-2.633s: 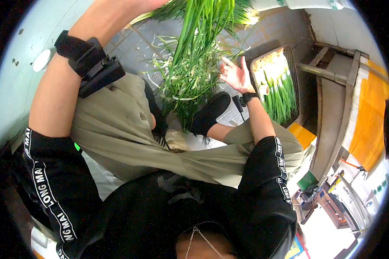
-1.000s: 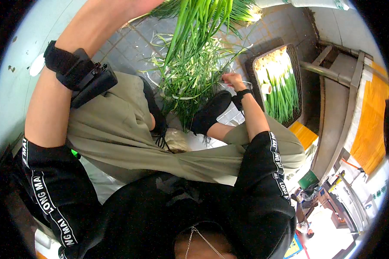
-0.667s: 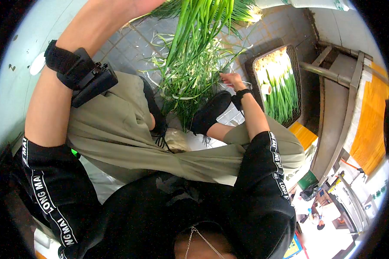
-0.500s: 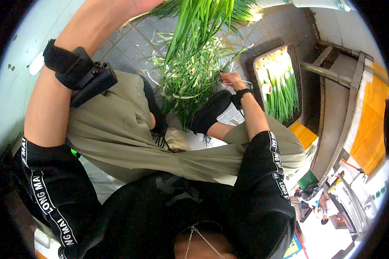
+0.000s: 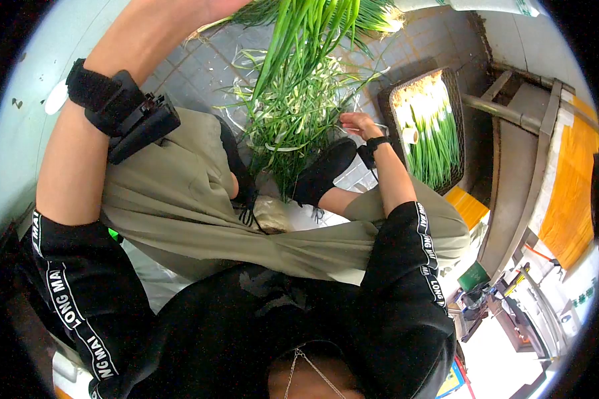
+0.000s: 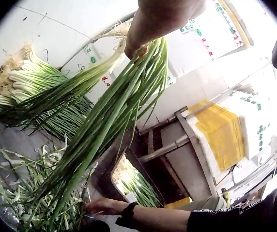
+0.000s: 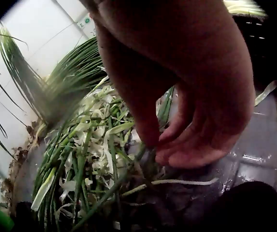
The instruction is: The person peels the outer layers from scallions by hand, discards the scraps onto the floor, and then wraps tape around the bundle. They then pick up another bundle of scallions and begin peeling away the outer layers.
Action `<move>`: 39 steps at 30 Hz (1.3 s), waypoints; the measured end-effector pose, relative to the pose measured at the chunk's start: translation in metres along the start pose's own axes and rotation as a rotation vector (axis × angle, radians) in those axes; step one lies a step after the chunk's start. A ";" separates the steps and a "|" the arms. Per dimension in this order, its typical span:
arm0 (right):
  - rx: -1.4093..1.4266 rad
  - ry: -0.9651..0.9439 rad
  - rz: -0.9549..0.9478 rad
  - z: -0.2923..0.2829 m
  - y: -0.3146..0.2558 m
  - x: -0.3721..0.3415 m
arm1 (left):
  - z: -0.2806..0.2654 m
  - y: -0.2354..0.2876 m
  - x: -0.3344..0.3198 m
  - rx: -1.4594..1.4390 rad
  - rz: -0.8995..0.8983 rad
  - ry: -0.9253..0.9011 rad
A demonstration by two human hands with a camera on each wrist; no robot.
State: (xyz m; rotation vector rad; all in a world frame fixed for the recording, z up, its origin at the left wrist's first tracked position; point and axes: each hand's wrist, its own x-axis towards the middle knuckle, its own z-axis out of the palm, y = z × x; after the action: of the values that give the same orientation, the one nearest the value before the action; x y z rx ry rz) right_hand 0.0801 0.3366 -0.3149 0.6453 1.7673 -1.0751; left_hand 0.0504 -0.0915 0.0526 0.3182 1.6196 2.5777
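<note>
In the left wrist view my left hand (image 6: 165,17) grips a bunch of scallions (image 6: 114,111) near the white root end. Their long green leaves hang down over a heap of trimmed leaves (image 6: 27,188). Only the edge of that hand shows at the top of the head view. My right hand (image 5: 359,124) is low at the right side of the heap (image 5: 293,113). Seen from the right wrist, the thumb and fingertips of the right hand (image 7: 186,130) come together on a thin green scallion leaf (image 7: 124,181).
A dark basket (image 5: 460,126) of cleaned scallions (image 5: 432,139) stands to the right. More scallions (image 6: 37,92) lie against the wall. My shoes (image 5: 326,173) flank the heap on the tiled floor (image 5: 412,46). A metal-framed stand (image 5: 512,116) is beyond the basket.
My right hand was spread with the palm turned up; it has come down beside the heap and its fingers have closed. The left arm has shifted slightly left, still holding the scallions.
</note>
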 end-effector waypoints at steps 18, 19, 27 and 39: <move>-0.156 0.232 -0.874 -0.032 -0.196 -0.162 | -0.003 -0.010 0.021 -0.312 -0.185 -0.039; -0.171 0.209 -0.931 -0.032 -0.205 -0.178 | 0.000 -0.010 0.021 -0.301 -0.171 -0.056; -0.198 0.234 -1.141 -0.070 -0.247 -0.289 | 0.020 -0.010 0.026 -0.275 -0.040 -0.108; -0.790 0.490 -1.577 0.050 -0.242 -0.360 | 0.050 -0.007 0.033 -0.046 0.108 -0.117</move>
State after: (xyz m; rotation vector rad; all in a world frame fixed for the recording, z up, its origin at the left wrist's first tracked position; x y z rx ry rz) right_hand 0.0637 0.1883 0.0958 -1.3186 2.8703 -0.9415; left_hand 0.0287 -0.0389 0.0719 0.5562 1.5417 2.6146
